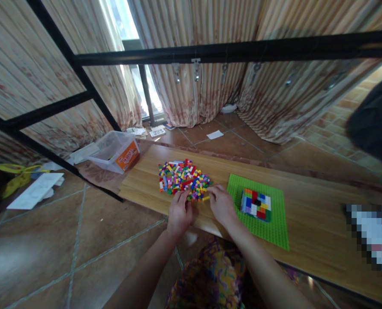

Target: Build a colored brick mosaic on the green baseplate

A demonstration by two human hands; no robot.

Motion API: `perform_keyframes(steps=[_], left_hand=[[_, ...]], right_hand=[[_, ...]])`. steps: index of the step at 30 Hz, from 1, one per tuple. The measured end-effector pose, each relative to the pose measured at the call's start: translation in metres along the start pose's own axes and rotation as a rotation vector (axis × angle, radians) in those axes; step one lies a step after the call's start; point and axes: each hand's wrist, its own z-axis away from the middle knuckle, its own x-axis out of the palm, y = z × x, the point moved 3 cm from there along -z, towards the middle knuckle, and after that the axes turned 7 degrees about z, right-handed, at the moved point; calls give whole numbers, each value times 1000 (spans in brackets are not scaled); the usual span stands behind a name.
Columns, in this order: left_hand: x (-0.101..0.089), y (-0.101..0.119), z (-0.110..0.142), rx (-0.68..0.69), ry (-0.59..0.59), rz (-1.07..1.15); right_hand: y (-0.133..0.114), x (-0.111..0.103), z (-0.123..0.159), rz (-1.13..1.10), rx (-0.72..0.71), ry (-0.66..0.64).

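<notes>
A heap of small multicoloured toy bricks (181, 176) is spread on the wooden bench. At its near edge is my left hand (180, 211), fingers curled down among the bricks; whatever they hold is hidden. My right hand (222, 207) is closed in a pinch at the heap's right side, with a yellow toy brick (206, 198) at its fingertips. To the right of this hand lies a green baseplate (277, 227). A square multicoloured brick build (257, 204), with a dark spot near its middle, sits on the plate.
The wooden bench (309, 214) runs left to right before me. Beyond its left end stands a clear plastic bin (110, 150) with an orange label. A black metal frame (210, 52) crosses above. A blurred-out flat object (375, 236) lies at the right.
</notes>
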Motion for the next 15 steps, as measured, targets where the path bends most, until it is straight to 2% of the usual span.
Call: perform_keyframes(steps=[8,15], left_hand=[[1,-2,1,35,-7,-49],[3,-2,-1,74,5,-78]], right_hand=[[-8,3,-22,135,137,-91],[-24,10,-25,177,216,-81]])
